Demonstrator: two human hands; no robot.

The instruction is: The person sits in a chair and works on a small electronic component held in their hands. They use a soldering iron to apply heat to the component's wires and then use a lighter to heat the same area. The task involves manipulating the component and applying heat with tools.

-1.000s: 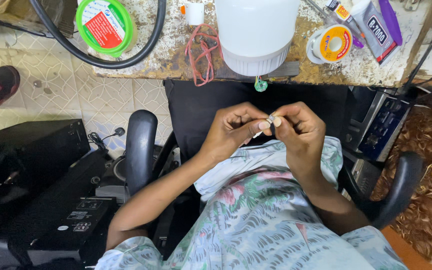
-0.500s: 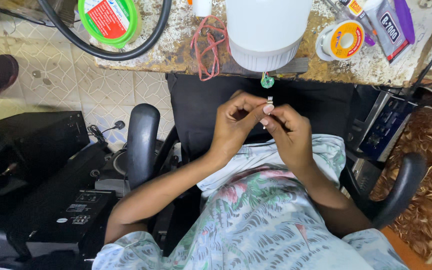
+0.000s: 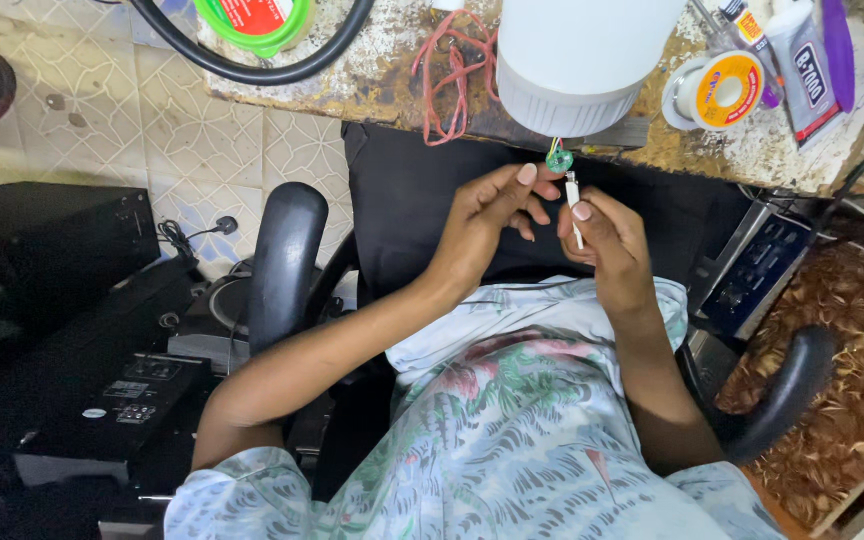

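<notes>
From above, the left hand [image 3: 487,215] pinches a small round green circuit board [image 3: 559,159] at its fingertips, just under the white plastic lamp dome [image 3: 577,60]. The right hand [image 3: 607,235], fingers curled shut, grips a thin white stick-shaped tool [image 3: 573,205] pointing at the board.

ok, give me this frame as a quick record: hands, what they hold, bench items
left hand: fingertips at a small green round circuit board
right hand: pinches a thin white stick-like part, tip up toward the board
board: hangs on thin wires under a white bulb housing
bench: red wire bundle, solder spool, glue tube, black hose
seat: black armchair, left armrest
</notes>
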